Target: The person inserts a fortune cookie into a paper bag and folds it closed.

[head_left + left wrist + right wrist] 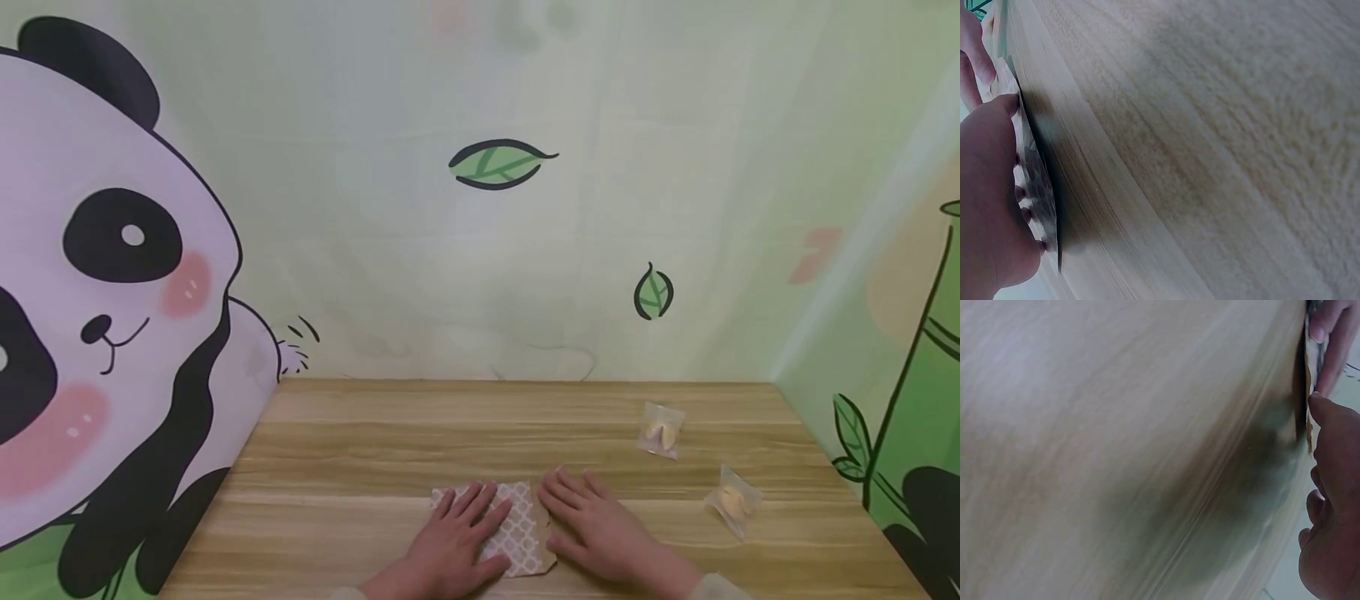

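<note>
A flat paper bag (519, 533) with a white and grey lattice pattern and a brown strip along its right side lies on the table. My left hand (459, 546) rests on its left part, fingers spread and straight. At the brown strip, my right hand (600, 525) touches the bag with thumb and fingertips, its fingers extended. The left wrist view shows the bag (1038, 181) edge-on beneath the left hand (991, 200). In the right wrist view, the thumb of the right hand (1338, 487) meets the bag's edge; whatever lies inside the bag is hidden.
Two clear-wrapped fortune cookies lie to the right: one wrapped cookie (661, 433) farther back, another wrapped cookie (733, 502) beyond my right forearm. The wooden table (337, 450) ends at a backdrop (375, 250) printed with a panda, leaves and bamboo.
</note>
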`<act>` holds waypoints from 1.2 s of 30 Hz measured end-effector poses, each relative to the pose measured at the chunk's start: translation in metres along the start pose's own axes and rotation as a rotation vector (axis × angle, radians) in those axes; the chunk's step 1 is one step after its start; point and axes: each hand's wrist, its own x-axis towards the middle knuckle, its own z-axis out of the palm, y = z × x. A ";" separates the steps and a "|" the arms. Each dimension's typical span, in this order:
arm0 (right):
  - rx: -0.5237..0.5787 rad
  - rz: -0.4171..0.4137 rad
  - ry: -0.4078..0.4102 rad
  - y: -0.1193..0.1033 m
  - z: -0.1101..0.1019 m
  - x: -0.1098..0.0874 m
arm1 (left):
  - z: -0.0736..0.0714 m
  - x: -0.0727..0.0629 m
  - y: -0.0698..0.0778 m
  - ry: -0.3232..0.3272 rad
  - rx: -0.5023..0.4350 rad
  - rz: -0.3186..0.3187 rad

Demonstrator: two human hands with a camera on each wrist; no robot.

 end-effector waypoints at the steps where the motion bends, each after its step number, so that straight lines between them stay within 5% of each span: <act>1: -0.005 -0.010 -0.003 0.001 0.002 0.000 | 0.001 0.000 -0.001 -0.002 0.001 0.000; 9: -0.036 -0.057 0.054 0.006 0.019 -0.004 | 0.018 0.001 -0.010 0.071 0.016 0.043; 13: -0.039 -0.049 0.056 0.003 0.019 -0.003 | 0.014 0.000 -0.009 0.084 0.020 0.051; 19: -0.065 -0.036 -0.001 -0.003 0.012 -0.001 | -0.002 -0.001 -0.003 0.019 -0.001 0.028; 24: -0.062 -0.020 -0.031 -0.002 0.011 -0.001 | -0.001 0.006 -0.005 0.045 0.029 0.073; 30: -0.094 -0.052 0.072 0.004 0.022 -0.004 | -0.014 0.024 0.004 -0.057 0.008 0.044; 36: -0.126 -0.092 0.144 0.007 0.032 -0.004 | -0.015 0.031 0.007 -0.078 0.001 0.015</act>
